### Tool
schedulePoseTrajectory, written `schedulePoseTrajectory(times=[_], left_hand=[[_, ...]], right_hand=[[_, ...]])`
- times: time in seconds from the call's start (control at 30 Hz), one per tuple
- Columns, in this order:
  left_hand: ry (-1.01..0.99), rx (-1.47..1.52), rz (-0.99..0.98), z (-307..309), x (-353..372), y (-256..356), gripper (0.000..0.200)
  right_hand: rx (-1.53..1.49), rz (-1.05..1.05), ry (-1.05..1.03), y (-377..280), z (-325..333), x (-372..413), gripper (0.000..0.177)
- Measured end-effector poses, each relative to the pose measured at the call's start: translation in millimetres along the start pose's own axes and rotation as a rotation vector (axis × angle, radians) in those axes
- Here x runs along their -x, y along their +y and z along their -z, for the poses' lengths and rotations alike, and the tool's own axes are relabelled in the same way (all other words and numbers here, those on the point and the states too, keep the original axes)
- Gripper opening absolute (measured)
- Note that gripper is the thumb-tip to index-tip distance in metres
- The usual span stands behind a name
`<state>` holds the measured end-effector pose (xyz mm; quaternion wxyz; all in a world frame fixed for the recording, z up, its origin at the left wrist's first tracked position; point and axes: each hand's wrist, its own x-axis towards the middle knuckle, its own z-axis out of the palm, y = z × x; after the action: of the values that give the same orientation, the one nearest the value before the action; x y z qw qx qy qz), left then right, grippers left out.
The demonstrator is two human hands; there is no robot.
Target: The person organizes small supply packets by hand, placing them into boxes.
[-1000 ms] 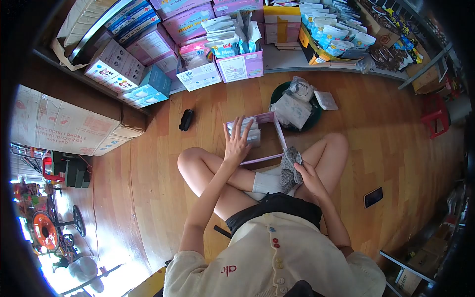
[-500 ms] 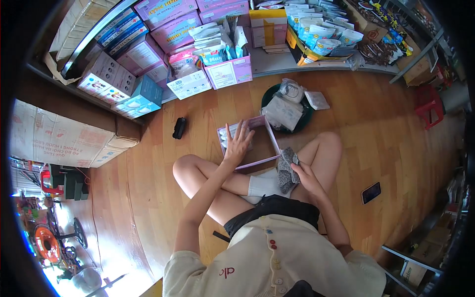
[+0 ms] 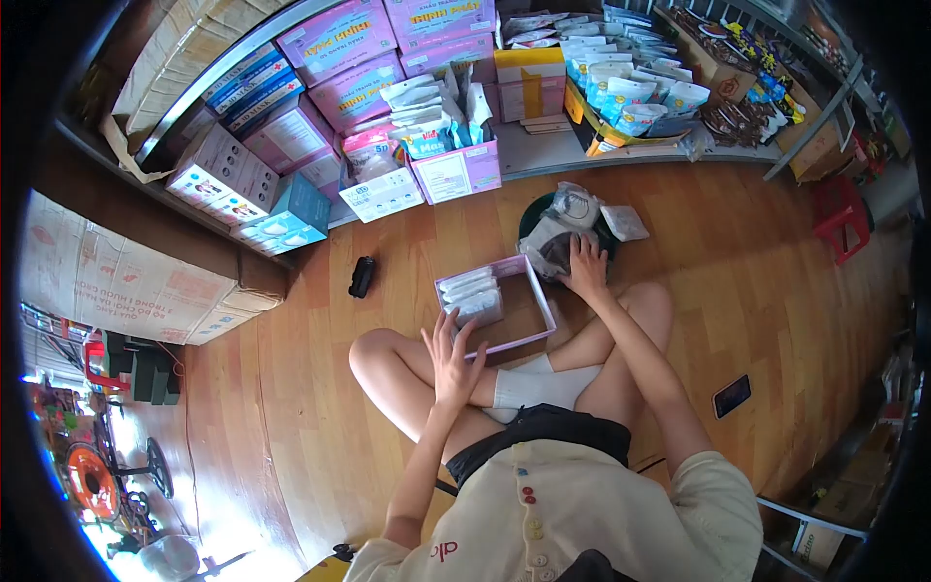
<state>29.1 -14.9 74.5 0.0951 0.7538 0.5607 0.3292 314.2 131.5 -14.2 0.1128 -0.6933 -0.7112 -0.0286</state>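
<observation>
My left hand is open, its fingers spread at the near left corner of a shallow purple-edged box. White wrapped packets fill the left part of that box. Beyond its right side, my right hand lies with fingers stretched over a dark green basin. Under or beside those fingers is a grey fabric bundle, partly hidden. Clear-wrapped packets also sit in the basin, and a flat white packet rests at its right edge.
A black object lies on the wooden floor to the left, a phone to the right. Ahead, a low shelf holds purple cartons and bins of packets. A red stool stands at the far right.
My right hand has moved forward from my lap to the basin, and the grey fabric it held is now there. My left hand has drawn back from over the packets to the box's near edge.
</observation>
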Motion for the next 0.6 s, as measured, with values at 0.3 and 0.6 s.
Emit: schedulePoseTrajectory(times=[0.3, 0.6], left_hand=[[0.218, 0.225, 0.317, 44, 34, -5, 0.035], [-0.177, 1.388, 0.422, 2, -18, 63, 0.053]], right_hand=[[-0.838, -0.253, -0.325, 59, 38, -2, 0.03], [-1.877, -0.537, -0.435, -7, 169, 119, 0.048]])
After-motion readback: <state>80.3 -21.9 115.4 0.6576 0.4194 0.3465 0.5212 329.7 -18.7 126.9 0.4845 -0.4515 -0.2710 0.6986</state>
